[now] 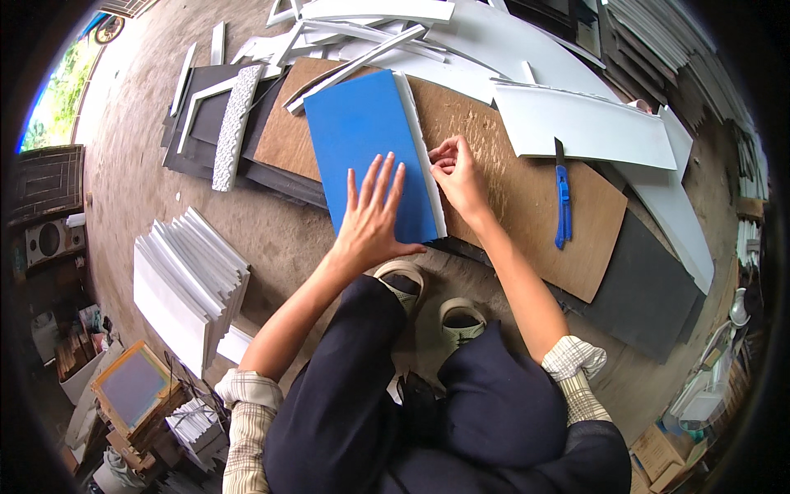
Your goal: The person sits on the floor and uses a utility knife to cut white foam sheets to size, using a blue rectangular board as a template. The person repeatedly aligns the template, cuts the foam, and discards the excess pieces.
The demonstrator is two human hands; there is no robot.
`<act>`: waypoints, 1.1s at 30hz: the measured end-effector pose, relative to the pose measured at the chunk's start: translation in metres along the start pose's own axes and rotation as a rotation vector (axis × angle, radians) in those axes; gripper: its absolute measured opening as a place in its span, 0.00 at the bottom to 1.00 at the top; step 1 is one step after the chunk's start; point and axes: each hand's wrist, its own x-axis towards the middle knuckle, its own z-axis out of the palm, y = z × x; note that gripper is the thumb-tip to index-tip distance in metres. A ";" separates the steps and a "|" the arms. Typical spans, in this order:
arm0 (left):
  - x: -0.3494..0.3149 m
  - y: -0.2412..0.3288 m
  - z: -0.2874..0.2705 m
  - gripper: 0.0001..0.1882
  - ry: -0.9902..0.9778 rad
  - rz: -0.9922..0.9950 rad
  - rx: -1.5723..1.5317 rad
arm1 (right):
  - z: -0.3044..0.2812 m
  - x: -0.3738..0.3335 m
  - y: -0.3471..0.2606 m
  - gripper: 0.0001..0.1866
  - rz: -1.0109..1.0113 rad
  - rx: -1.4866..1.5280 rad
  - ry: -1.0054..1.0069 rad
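Observation:
A blue rectangular board (354, 123) lies at a slant in front of me, with a white foam board (421, 156) showing along its right side; that white edge looks rough and torn. Flat on the lower part of the blue board rests my left hand (370, 218), fingers spread. My right hand (457, 173) is closed in a pinch at the ragged white edge, its fingertips partly hidden. To the right, a blue utility knife (563, 206) with its dark blade out lies on the brown wooden board (527, 222) beneath everything, apart from both hands.
White offcut strips (370, 33) pile up at the far side. A bent white panel (584, 123) lies far right, and a dark sheet (642, 280) sticks out under the wood. At left stands a stack of white boards (193, 280); a textured white strip (236, 128) lies farther off.

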 end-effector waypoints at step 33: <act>-0.003 0.023 -0.004 0.47 0.159 -0.139 0.130 | -0.155 -0.074 0.016 0.32 0.230 -1.021 0.298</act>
